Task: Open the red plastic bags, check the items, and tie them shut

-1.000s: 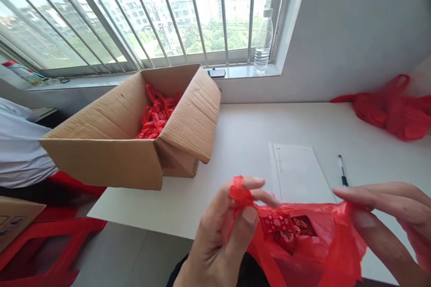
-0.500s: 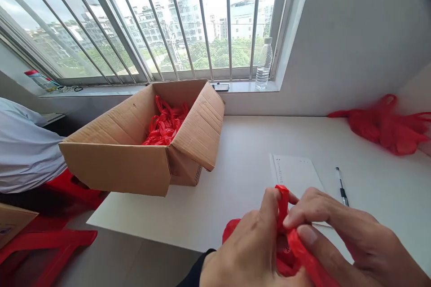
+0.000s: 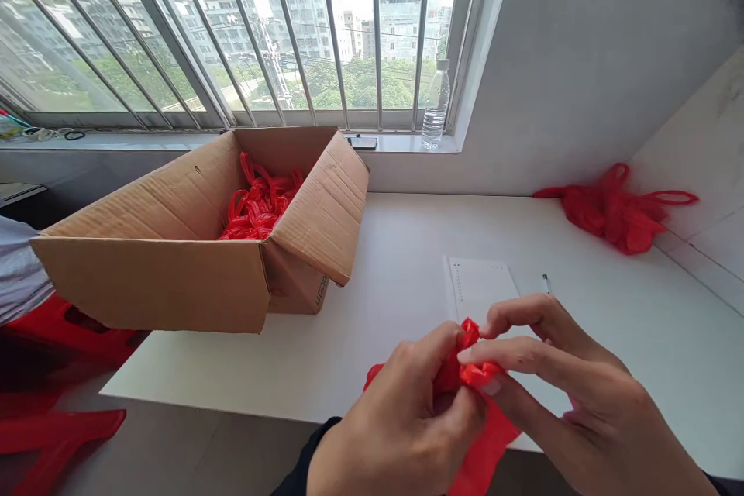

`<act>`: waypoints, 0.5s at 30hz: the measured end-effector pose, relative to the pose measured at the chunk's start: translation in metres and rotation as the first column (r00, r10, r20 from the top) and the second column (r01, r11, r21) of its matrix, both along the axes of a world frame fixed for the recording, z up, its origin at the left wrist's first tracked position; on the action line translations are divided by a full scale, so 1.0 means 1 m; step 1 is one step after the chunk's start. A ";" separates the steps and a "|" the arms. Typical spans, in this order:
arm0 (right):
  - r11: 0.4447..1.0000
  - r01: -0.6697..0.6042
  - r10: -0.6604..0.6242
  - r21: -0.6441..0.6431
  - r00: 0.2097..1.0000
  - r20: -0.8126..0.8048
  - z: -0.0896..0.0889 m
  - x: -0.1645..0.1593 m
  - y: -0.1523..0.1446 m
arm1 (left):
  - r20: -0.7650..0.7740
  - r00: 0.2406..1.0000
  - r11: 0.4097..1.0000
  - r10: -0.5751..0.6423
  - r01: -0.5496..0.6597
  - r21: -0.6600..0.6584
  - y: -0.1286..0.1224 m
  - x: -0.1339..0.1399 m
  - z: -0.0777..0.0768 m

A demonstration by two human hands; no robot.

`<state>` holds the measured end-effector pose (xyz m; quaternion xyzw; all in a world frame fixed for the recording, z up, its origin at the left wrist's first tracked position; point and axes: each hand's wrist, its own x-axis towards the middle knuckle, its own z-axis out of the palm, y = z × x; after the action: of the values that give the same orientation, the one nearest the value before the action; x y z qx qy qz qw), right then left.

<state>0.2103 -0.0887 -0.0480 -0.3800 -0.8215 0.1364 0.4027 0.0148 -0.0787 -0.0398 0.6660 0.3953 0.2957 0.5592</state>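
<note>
Both of my hands work on a red plastic bag (image 3: 485,434) above the near edge of the white table. My left hand (image 3: 401,411) is closed around its gathered part, with a bit of red showing past the knuckles on the left. Thumb and fingers of my right hand (image 3: 558,387) pinch a twisted bunch of the same plastic near the left fingertips. The lower part of the bag hangs down between the hands. Much of it is hidden by my fingers, so I cannot tell whether there is a knot.
An open cardboard box (image 3: 156,279) holding red plastic bundles (image 3: 261,205) stands on the table's left. A notebook (image 3: 480,287) and a pen (image 3: 546,284) lie beyond my hands. Another red bag (image 3: 616,209) rests by the wall. A water bottle (image 3: 435,105) and a phone (image 3: 362,142) are on the sill.
The view has swung to the right, so the box sits further left. My right fingers have moved closer to my left, and the upright red loop is now a bunched lump.
</note>
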 end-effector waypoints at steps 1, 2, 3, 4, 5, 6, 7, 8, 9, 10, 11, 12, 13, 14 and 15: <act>0.999 0.013 -0.014 -0.031 1.000 -0.014 0.001 0.000 0.000 | -0.025 1.000 1.000 -0.016 0.016 0.008 -0.001 0.001 0.002; 0.997 0.008 -0.009 -0.071 1.000 -0.023 0.003 0.000 0.000 | -0.040 0.998 0.999 -0.046 0.047 0.012 -0.002 0.002 0.004; 0.993 -0.020 0.017 -0.116 0.999 -0.031 0.004 -0.001 0.000 | -0.047 0.995 0.996 -0.089 0.090 0.008 -0.002 0.004 0.005; 0.985 -0.063 0.057 -0.160 0.998 -0.041 0.005 -0.002 0.001 | -0.048 0.990 0.992 -0.129 0.129 -0.005 -0.002 0.005 0.006; 0.975 -0.105 0.094 -0.195 0.994 -0.062 0.005 -0.004 0.001 | -0.045 0.987 0.988 -0.154 0.153 -0.025 -0.002 0.005 0.006; 0.965 -0.137 0.119 -0.224 0.989 -0.093 0.005 -0.005 0.002 | -0.036 0.986 0.986 -0.163 0.161 -0.046 -0.001 0.004 0.004; 0.956 -0.152 0.123 -0.250 0.984 -0.130 0.004 -0.006 0.003 | -0.018 0.986 0.984 -0.166 0.165 -0.070 0.000 0.003 0.002; 0.951 -0.146 0.104 -0.273 0.981 -0.162 0.003 -0.007 0.004 | 0.007 0.988 0.983 -0.157 0.157 -0.093 0.001 0.001 0.000; 0.947 -0.126 0.073 -0.296 0.980 -0.184 0.001 -0.006 0.006 | 0.037 0.988 0.982 -0.149 0.152 -0.109 0.002 -0.001 -0.003; 0.941 -0.101 0.039 -0.323 0.980 -0.193 -0.001 -0.006 0.007 | 0.065 0.988 0.982 -0.143 0.150 -0.119 0.003 -0.003 -0.006; 0.932 -0.085 0.017 -0.352 0.981 -0.192 -0.003 -0.005 0.008 | 0.084 0.987 0.981 -0.138 0.148 -0.125 0.003 -0.005 -0.008; 0.923 -0.077 0.007 -0.378 0.983 -0.184 -0.005 -0.004 0.010 | 0.093 0.988 0.982 -0.121 0.133 -0.133 0.004 -0.007 -0.010; 0.914 -0.077 0.006 -0.397 0.984 -0.176 -0.007 -0.003 0.011 | 0.099 0.991 0.984 -0.092 0.106 -0.145 0.004 -0.008 -0.012; 0.908 -0.078 0.007 -0.412 0.985 -0.173 -0.009 -0.003 0.012 | 0.112 0.992 0.983 -0.053 0.072 -0.170 0.004 -0.009 -0.014; 0.905 -0.077 0.001 -0.418 0.984 -0.178 -0.010 -0.003 0.013 | 0.140 0.990 0.975 -0.019 0.049 -0.216 0.004 -0.009 -0.016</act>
<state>0.2077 -0.0759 -0.0577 -0.4284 -0.7417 0.3518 0.3777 0.0062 -0.0744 -0.0563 0.5853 0.3744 0.2859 0.6600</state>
